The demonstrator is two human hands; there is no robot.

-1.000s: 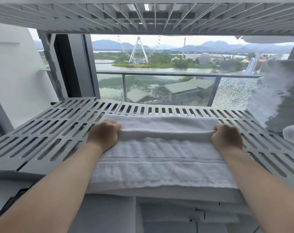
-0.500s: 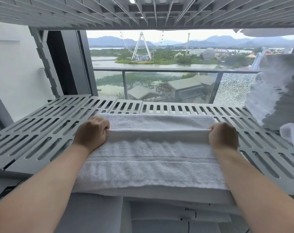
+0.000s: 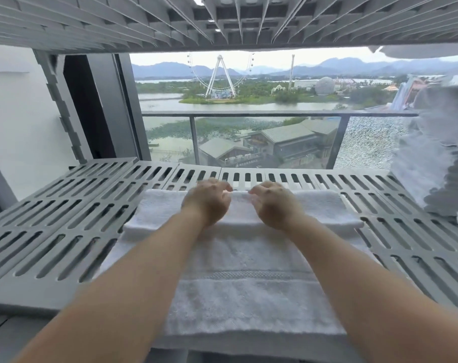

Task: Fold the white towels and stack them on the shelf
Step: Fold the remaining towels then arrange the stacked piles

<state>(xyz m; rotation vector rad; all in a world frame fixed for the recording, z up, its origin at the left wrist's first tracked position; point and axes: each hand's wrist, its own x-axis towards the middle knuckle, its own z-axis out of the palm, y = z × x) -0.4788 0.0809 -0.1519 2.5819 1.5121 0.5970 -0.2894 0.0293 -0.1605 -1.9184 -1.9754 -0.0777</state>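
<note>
Shelf: the grey slotted shelf (image 3: 65,218) ran from 9 o'clock to 3 o'clock and carried the towels.
Left hand: the left hand (image 3: 209,203) lay palm down on the folded layer, just at 11 o'clock of the towel's middle. Its fingers were curled over the far edge, but blur hid whether they pinched the cloth.
Towel: the white towel (image 3: 238,297) lay flat in the middle of the shelf. Its near end reached the front edge at 6 o'clock, and a folded-over layer lay at its 12 o'clock end.
Right hand: the right hand (image 3: 273,205) lay just beside the left at 1 o'clock. Its fingers were likewise curled, and the person's grip could not be told.
Towel stack: a stack of white towels (image 3: 442,166) stood on the shelf at 3 o'clock, apart from the flat towel.
Outside: a balcony railing (image 3: 248,114) crossed at 12 o'clock.
</note>
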